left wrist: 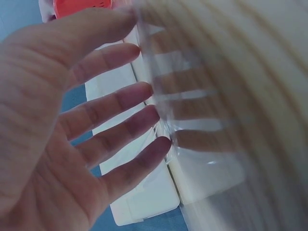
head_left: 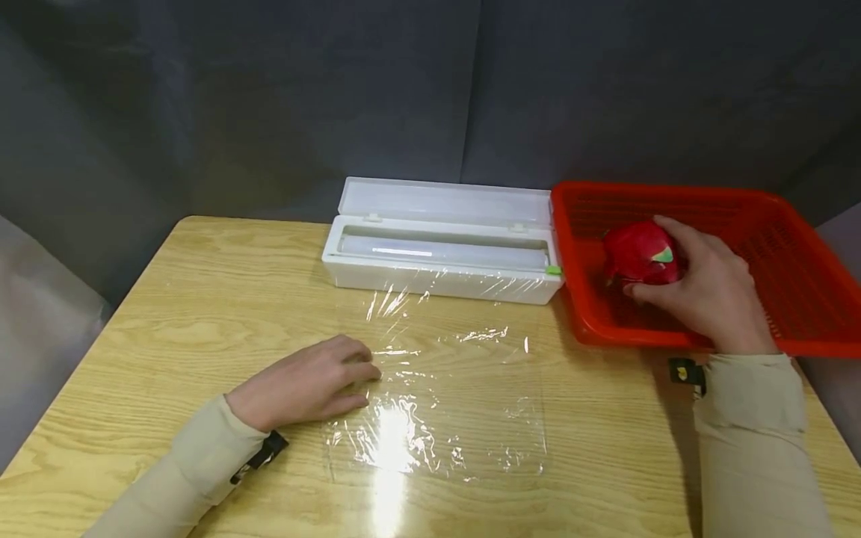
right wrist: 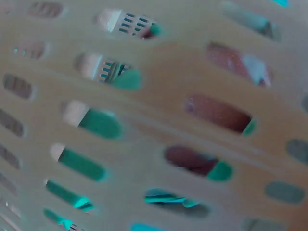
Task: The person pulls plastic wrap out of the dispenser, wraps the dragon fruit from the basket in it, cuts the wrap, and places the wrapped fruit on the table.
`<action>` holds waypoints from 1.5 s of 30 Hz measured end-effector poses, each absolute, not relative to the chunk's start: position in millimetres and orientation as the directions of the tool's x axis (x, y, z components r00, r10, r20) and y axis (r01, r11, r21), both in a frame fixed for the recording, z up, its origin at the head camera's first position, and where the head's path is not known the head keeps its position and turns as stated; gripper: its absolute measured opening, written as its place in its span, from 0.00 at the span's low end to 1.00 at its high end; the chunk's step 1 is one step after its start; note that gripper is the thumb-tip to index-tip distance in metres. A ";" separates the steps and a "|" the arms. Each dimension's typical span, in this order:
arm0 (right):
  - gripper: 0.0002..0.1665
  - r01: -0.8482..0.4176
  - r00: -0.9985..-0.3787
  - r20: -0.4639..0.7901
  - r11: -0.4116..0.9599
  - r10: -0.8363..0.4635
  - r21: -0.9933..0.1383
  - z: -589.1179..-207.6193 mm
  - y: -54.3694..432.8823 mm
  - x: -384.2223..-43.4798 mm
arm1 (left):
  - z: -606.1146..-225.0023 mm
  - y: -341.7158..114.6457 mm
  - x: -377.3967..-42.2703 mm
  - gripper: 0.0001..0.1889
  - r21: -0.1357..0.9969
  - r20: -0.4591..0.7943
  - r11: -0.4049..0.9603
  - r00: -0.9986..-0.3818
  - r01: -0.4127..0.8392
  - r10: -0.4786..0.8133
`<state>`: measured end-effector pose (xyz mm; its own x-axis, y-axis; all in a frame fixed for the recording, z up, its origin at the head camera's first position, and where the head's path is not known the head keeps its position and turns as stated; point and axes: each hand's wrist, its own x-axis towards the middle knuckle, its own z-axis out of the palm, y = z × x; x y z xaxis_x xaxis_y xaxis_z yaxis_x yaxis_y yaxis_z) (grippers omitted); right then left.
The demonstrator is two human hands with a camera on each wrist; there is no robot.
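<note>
My right hand (head_left: 716,288) grips a red dragon fruit (head_left: 632,250) with green-tipped scales, fingers over its far side and thumb at its near side. The fruit is within the red plastic basket (head_left: 646,336). In the right wrist view the slotted basket wall (right wrist: 139,125) fills the picture, and the fruit shows only in patches through the slots. A sheet of clear cling film (head_left: 464,403) lies over the tabletop. At its left edge rests my left hand (head_left: 306,381), fingers spread and loosely bent, fingertips (left wrist: 161,144) at the film in the left wrist view.
A white cling film dispenser (head_left: 437,279) stands at the back of the wooden table (head_left: 168,344), lid (head_left: 444,202) raised, roll (head_left: 444,252) inside. The film runs forward from it. A green tab (head_left: 554,270) sits at its right end, close by the basket. Dark curtains hang behind.
</note>
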<state>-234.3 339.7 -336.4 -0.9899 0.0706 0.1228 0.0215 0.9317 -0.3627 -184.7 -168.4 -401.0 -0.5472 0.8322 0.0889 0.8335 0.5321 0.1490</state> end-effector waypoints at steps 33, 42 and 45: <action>0.61 -0.035 -0.951 0.296 0.924 0.087 -0.381 -312.6 322.3 -224.8 | -391.0 -169.1 -189.3 0.14 0.116 0.098 0.519 -0.530 0.847 0.843; 0.62 -0.035 -0.938 0.330 0.924 0.101 -0.382 -307.2 317.7 -220.9 | -392.6 -170.6 -190.0 0.13 0.123 0.113 0.510 -0.523 0.851 0.845; 0.62 -0.043 -0.934 0.342 0.922 0.099 -0.385 -305.7 316.2 -219.6 | -393.4 -171.3 -190.0 0.13 0.126 0.111 0.511 -0.523 0.851 0.845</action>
<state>-219.6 316.2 -305.7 -0.9344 0.0990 0.3422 -0.0432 0.9221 -0.3847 -190.0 -171.3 -393.4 -0.5235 0.8448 0.1106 0.8506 0.5106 0.1256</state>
